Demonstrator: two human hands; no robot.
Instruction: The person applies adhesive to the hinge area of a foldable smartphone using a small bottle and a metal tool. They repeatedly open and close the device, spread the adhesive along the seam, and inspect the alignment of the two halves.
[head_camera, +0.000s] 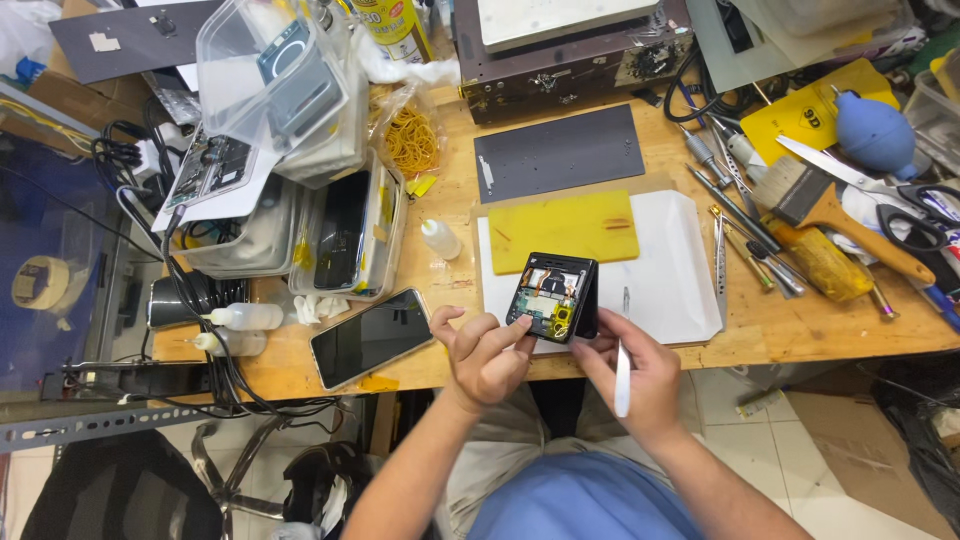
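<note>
My left hand (484, 352) grips the lower left edge of an opened folding phone (552, 296) whose inner boards and yellow flex parts show. It is held upright over the white sheet (668, 272) at the bench's front edge. My right hand (630, 366) supports the phone's lower right side with its fingertips and holds a thin white pry tool (622, 378) pointing down along the palm.
A yellow pad (566, 229) and grey mat (558, 152) lie behind the phone. A dark-screened smartphone (370, 337) rests left of my hand, with squeeze bottles (243, 317), clear trays (345, 232) and cables. Screwdrivers, tweezers (720, 262), a brush (832, 208), scissors and a blue blower (872, 132) crowd the right.
</note>
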